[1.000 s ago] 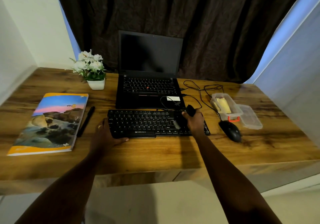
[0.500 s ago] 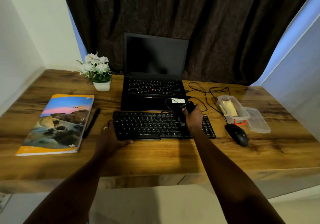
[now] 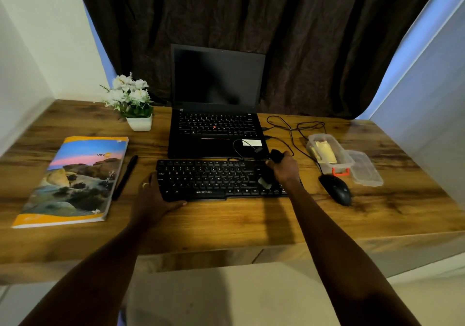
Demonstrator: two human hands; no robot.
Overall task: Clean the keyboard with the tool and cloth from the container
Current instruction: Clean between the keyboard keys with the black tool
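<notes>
The black keyboard lies on the wooden desk before the laptop. The right hand closes around a dark cleaning brush (pale tip on the keys), while the left hand clasps the keyboard's left end. The clear container holding a yellow cloth sits right.

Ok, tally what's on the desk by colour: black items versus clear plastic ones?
Black: 5 (open black laptop, black wired keyboard, black mouse, black pen, black cleaning tool)
Clear plastic: 2 (clear container, its clear lid)
Total: 7
</notes>
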